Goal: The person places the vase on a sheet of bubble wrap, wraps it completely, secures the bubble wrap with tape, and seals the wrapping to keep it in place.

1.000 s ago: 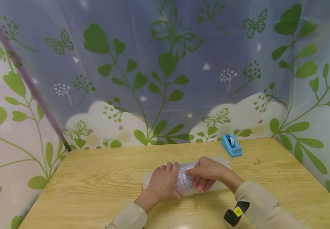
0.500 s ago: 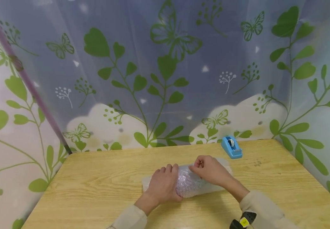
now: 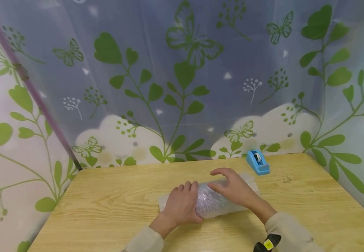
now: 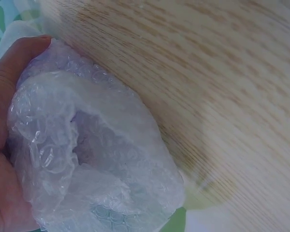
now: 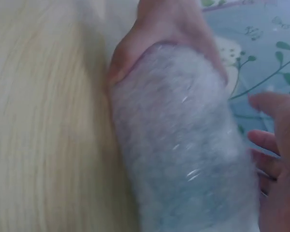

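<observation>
A bubble-wrap bundle (image 3: 211, 203), rolled into a thick tube, lies across the wooden table. My left hand (image 3: 182, 204) grips it near its left end, with the thumb on the near side and the fingers over the top. At that end, the left wrist view shows the loose, hollow edge of the wrap (image 4: 53, 154); what is inside is mostly hidden, though a faint purple tint shows through. Over the right part of the tube, my right hand (image 3: 237, 190) holds nothing, its thumb and index finger spread apart. In the right wrist view its fingers (image 5: 280, 116) are beside the wrap.
A blue tape dispenser (image 3: 258, 162) with a roll of tape stands at the back right of the table (image 3: 112, 199). Behind the table's far edge hangs a curtain (image 3: 144, 119) printed with leaves and butterflies. A black device (image 3: 268, 243) is strapped to the right sleeve.
My right hand has drawn up from the top of the wrap, and its pinched fingers have spread apart. My left hand keeps its grip on the left part of the bundle.
</observation>
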`<state>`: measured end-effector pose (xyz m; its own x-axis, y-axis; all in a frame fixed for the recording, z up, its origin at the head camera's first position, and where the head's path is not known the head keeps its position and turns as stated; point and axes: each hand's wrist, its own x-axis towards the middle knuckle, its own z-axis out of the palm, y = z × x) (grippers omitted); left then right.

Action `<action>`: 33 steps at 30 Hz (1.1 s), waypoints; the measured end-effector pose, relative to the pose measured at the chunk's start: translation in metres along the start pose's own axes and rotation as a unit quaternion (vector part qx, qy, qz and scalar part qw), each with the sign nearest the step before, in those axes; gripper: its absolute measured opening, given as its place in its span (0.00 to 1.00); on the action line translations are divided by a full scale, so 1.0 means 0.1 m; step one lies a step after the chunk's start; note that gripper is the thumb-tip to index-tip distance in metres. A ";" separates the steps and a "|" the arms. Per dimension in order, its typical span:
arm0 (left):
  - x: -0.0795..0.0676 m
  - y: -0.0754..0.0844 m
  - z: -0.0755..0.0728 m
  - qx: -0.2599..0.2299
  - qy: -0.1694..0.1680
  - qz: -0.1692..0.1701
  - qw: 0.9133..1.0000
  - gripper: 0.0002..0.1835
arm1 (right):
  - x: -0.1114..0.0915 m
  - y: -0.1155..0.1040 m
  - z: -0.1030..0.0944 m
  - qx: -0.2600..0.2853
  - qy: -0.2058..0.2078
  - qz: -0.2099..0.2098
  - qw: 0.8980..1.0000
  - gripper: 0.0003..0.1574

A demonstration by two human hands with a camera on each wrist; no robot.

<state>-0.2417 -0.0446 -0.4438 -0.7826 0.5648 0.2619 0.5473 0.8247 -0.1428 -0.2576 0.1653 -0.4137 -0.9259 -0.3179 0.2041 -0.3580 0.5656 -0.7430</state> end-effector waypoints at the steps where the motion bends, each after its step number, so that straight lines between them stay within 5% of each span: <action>1: 0.00 0.00 0.00 0.002 0.000 0.001 1.000 0.50 | 0.00 0.02 0.02 -0.001 -0.012 0.009 1.000 0.31; 6: 0.01 -0.01 0.00 0.004 0.002 0.002 1.000 0.49 | 0.00 0.09 0.05 0.002 -0.054 0.029 0.998 0.36; 17: 0.01 -0.01 0.00 -0.011 -0.003 0.005 1.000 0.49 | -0.01 0.15 0.06 -0.005 -0.085 -0.032 0.996 0.37; 33: 0.03 -0.03 0.01 -0.021 -0.004 0.010 1.000 0.51 | -0.03 0.23 0.02 0.028 -0.122 -0.046 0.991 0.41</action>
<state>-0.2457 -0.0455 -0.4439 -0.7734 0.5817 0.2518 0.5751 0.8110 -0.1073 -0.2628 0.1779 -0.4333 -0.8305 -0.5446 0.1172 -0.4260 0.4854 -0.7635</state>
